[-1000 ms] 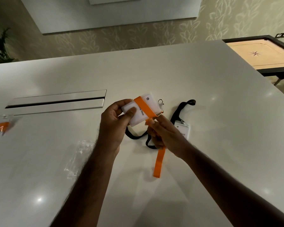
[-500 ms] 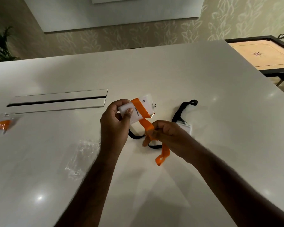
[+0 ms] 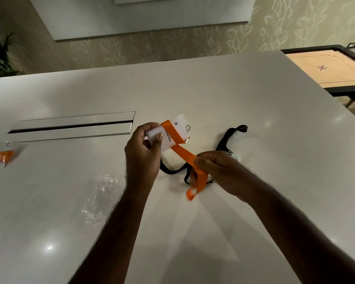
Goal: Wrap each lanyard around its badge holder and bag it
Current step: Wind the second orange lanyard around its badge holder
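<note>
Tension matters: left hand (image 3: 142,154) grips the white rectangular plastic badge holder (image 3: 168,133), right hand (image 3: 217,171) pinches the flat orange fabric lanyard (image 3: 184,155) just beside it. Wrap flat; the remaining tail seems short.

Lounge or office common room, big white table (image 3: 213,95), carrom board (image 3: 326,70) beyond the fingers, leaf wallpaper (image 3: 152,48)

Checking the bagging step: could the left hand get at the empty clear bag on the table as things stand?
Probably not yet: the left hand grips the badge holder. The clear bag lies uncovered just beside that forearm.
</note>
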Action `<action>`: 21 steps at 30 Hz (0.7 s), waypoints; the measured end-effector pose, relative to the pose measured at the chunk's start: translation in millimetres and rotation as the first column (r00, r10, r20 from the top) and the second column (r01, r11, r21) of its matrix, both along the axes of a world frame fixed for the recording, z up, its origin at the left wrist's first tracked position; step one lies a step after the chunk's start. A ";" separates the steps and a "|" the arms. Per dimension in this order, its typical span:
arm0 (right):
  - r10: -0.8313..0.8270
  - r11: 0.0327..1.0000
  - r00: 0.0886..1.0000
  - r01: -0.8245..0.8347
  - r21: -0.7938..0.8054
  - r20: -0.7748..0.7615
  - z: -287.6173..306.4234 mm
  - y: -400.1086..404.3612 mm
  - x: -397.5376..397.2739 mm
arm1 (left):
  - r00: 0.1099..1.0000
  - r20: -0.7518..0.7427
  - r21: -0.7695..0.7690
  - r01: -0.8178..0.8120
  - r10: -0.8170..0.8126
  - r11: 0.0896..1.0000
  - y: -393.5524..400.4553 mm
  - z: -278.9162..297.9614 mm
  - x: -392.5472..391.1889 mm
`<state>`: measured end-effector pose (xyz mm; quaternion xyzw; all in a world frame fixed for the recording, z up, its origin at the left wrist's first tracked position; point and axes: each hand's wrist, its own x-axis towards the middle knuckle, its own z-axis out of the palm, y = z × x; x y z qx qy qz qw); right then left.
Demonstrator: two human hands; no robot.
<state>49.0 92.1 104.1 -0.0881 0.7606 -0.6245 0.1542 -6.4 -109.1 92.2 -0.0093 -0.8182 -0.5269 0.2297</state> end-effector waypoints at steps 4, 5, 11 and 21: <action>-0.068 0.997 0.997 0.067 0.033 0.020 0.8 -4.4 6.3 | 1.000 0.000 -0.027 -0.008 0.008 1.000 -4.3 -4.5 -2.7; -0.063 0.997 0.998 0.062 0.052 0.017 2.2 -4.2 7.1 | 1.000 -0.003 -0.037 -0.012 0.012 0.999 -5.8 -5.6 -3.3; 0.041 0.995 0.996 -0.034 -0.099 0.075 15.0 1.1 8.8 | 0.999 -0.009 -0.058 -0.033 0.033 0.998 -11.8 -13.8 -6.7; 0.050 0.997 0.956 -0.030 0.076 -0.288 64.1 8.2 10.1 | 0.999 0.030 -0.119 -0.009 0.013 0.993 -18.2 -26.1 -5.8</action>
